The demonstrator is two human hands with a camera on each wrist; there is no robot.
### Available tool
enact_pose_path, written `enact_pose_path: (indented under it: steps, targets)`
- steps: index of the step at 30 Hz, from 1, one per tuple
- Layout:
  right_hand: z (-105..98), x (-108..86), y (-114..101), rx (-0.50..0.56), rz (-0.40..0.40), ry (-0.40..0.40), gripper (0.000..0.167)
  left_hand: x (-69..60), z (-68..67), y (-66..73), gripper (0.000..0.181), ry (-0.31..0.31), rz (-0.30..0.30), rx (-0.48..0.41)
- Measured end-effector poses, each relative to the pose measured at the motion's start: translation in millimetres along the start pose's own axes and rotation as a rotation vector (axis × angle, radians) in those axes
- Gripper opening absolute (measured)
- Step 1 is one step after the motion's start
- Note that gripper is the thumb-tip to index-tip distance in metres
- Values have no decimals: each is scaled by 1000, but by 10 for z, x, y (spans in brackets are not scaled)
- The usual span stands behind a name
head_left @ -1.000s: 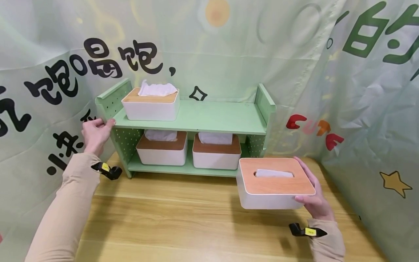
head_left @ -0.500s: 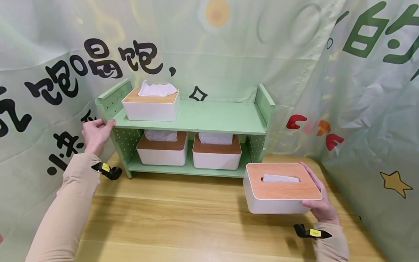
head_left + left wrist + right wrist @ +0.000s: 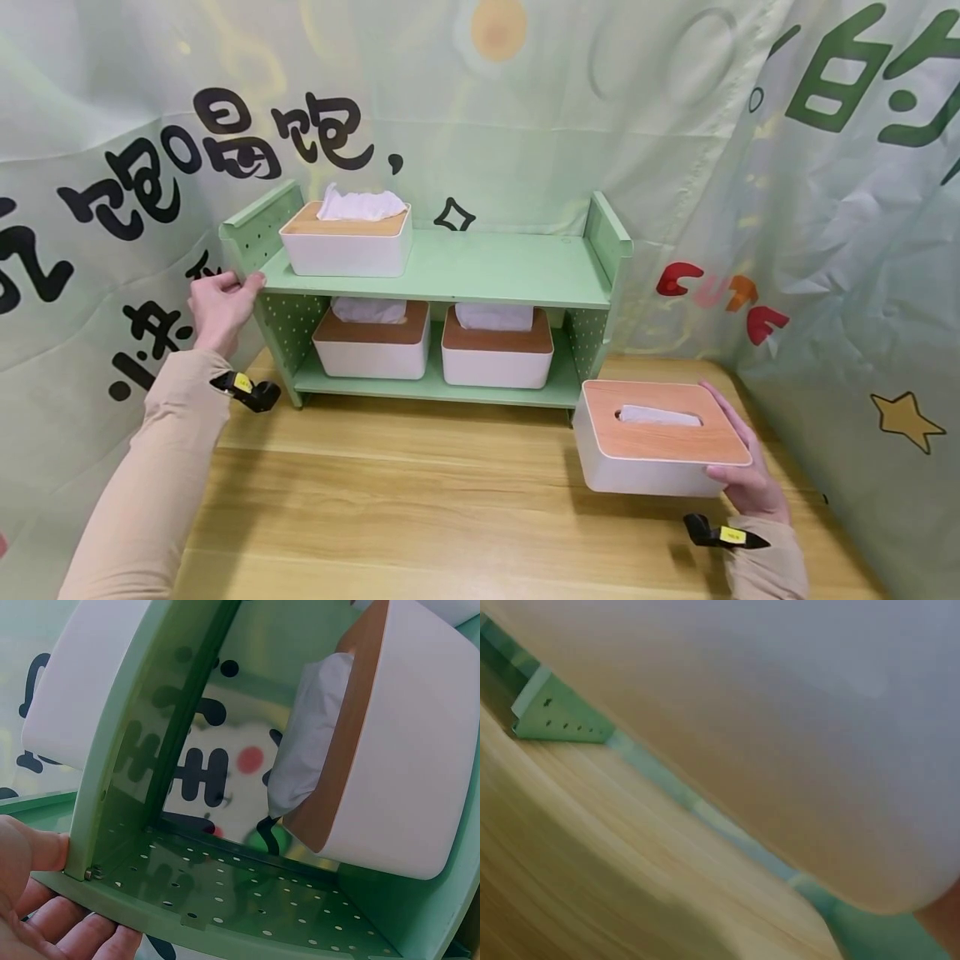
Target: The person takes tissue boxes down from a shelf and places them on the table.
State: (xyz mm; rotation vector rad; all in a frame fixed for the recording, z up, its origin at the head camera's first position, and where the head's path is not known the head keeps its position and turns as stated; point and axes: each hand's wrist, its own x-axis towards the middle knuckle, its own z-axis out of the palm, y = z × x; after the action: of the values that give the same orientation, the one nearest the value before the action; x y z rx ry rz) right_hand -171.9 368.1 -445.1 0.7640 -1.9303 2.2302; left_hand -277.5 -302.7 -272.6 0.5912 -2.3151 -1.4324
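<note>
My right hand (image 3: 753, 475) grips a tissue box (image 3: 667, 425) by its right end, thumb on the front and fingers behind. This box has a white body and a wood-coloured lid, and a strip of tissue shows in its slot. It hangs above the table, and its white side (image 3: 795, 735) fills much of the right wrist view. At the left side of a green two-tier shelf (image 3: 495, 267), my left hand (image 3: 221, 308) holds the front edge. The left wrist view shows the thumb (image 3: 45, 851) at the shelf board and the fingers along the perforated side panel.
Another tissue box (image 3: 347, 246) stands at the left of the top tier. Two more, a left box (image 3: 371, 354) and a right box (image 3: 497, 362), sit on the lower tier. A wooden table (image 3: 420, 492) is underneath, with printed cloth (image 3: 847, 317) behind and at both sides.
The right hand has carried its tissue box to the right and slightly nearer, away from the shelf. The left hand and the shelf have stayed put.
</note>
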Motion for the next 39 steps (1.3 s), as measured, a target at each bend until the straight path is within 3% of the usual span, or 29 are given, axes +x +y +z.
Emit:
enact_pose_path:
  steps: [11, 21, 39]
  targets:
    - [-237, -65, 108, 10, -33, -1, 102, 5, -19, 7, 56, 0, -3, 12]
    - [-389, -109, 237, -23, -7, 67, 98, -9, -1, -2, 54, 7, 1, -2]
    - [-513, 54, 312, -52, 131, 160, 95, -12, 5, 13, 55, 0, -8, -1]
